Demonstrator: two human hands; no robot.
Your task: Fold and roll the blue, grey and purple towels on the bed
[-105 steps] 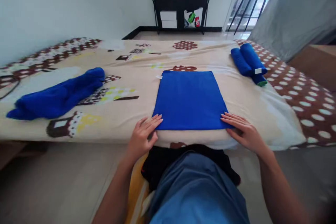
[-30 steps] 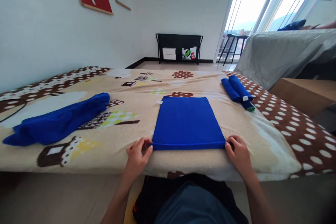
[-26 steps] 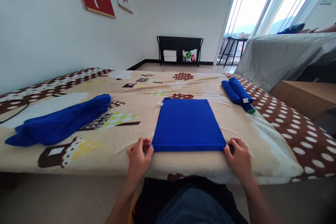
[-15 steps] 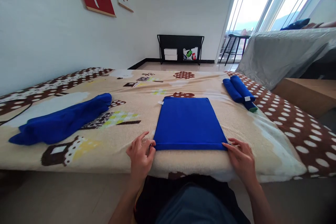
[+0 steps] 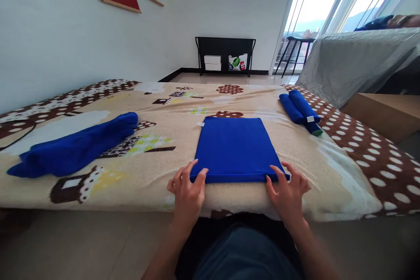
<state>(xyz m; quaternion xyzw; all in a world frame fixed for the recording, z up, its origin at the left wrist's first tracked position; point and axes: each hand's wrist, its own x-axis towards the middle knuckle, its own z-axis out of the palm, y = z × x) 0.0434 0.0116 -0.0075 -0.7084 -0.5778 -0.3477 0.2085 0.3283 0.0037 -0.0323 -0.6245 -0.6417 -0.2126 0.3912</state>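
Observation:
A blue towel (image 5: 234,146) lies flat on the bed in front of me, its near edge turned over into a narrow fold. A small white tag (image 5: 200,124) sticks out at its far left. My left hand (image 5: 188,190) has its thumb and fingers curled around the fold at the near left corner. At the near right end, my right hand (image 5: 288,190) grips the same fold, thumb in front and fingers bent over it. A crumpled blue cloth (image 5: 75,146) lies to the left. Rolled blue towels (image 5: 297,107) rest side by side at the right.
A patterned blanket (image 5: 157,166) covers the bed, with a brown polka-dot border at the right. Beyond stand a black rack (image 5: 225,52) and a black stool (image 5: 297,48). To the right are a plastic-covered piece of furniture (image 5: 361,59) and a cardboard-coloured box (image 5: 383,111).
Both my hands have moved inward from the towel's near corners, and their fingers now reach over the folded edge. The camera view has tilted slightly down.

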